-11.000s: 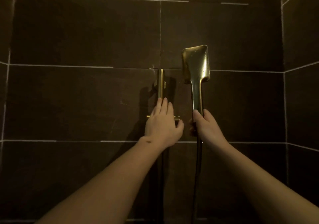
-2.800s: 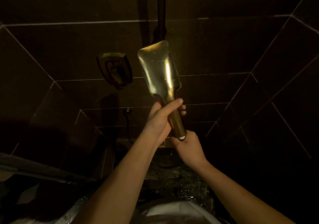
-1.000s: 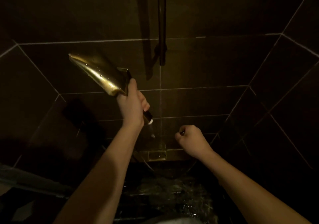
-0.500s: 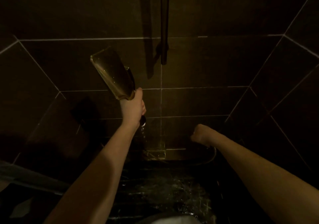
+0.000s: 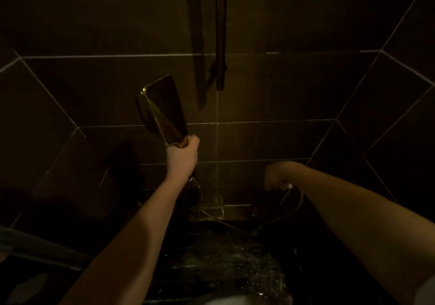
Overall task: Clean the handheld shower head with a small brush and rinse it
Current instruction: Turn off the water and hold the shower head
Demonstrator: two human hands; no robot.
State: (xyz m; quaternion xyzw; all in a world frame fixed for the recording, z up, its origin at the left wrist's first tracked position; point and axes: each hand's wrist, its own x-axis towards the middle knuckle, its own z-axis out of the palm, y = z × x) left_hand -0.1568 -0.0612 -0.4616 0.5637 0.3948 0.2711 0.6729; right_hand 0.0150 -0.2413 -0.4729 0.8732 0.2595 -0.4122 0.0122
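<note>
1. Gripping is being done by the left hand point(image 5: 182, 156), whose fingers are being curled tightly round the handle of the gold shower head point(image 5: 164, 109).
2. The shower head is being held up in front of the dark tiled wall point(image 5: 294, 88), with its flat square end tilted up and to the left, left of the wall rail point(image 5: 220, 34).
3. A thin stream of water point(image 5: 199, 188) is being let fall from the lower end of the handle, just below the left hand.
4. The right hand point(image 5: 276, 177) is being held lower and well to the right, with its fingers being curled round the end of the hose point(image 5: 286, 216); the exact hold is being obscured by the dim light.
5. The hose is being trailed down in a loop toward the floor.
6. Water is being collected on the dark wet floor point(image 5: 223, 264), where a gold drain point(image 5: 211, 213) is being shown at the foot of the wall.
</note>
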